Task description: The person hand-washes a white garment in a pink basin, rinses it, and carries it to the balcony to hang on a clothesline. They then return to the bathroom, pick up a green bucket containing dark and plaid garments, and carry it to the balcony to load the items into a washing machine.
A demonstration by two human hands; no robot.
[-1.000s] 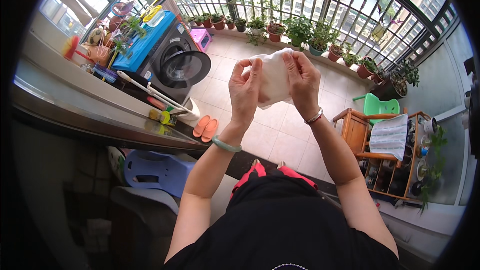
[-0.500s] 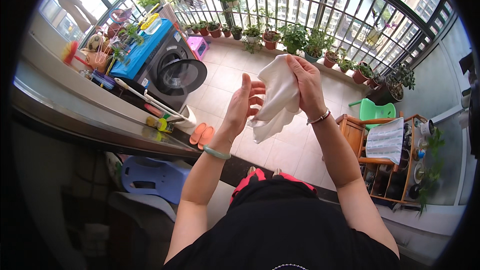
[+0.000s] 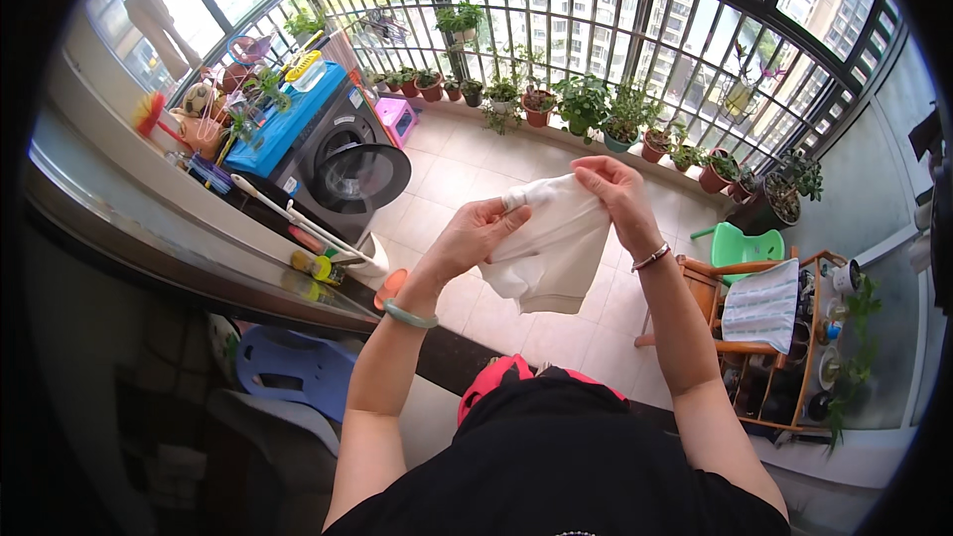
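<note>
A white cloth [image 3: 549, 248] hangs in front of me, held up by both hands above the tiled balcony floor. My left hand [image 3: 474, 236], with a green bangle on its wrist, pinches the cloth's upper left edge. My right hand [image 3: 617, 197], wearing a thin bracelet, grips the top of the cloth from the right side. The lower part of the cloth droops loosely between my forearms.
A front-loading washing machine [image 3: 338, 154] with its round door open stands at the left. Potted plants [image 3: 586, 109] line the railing. A wooden rack [image 3: 784, 337] with a striped towel and a green stool [image 3: 740, 243] sit at the right. A blue plastic stool [image 3: 293, 372] is at lower left.
The cloth was stretched flat between both hands, then hung from my right hand alone with the left hand open. Now my left hand has taken hold of its upper edge again.
</note>
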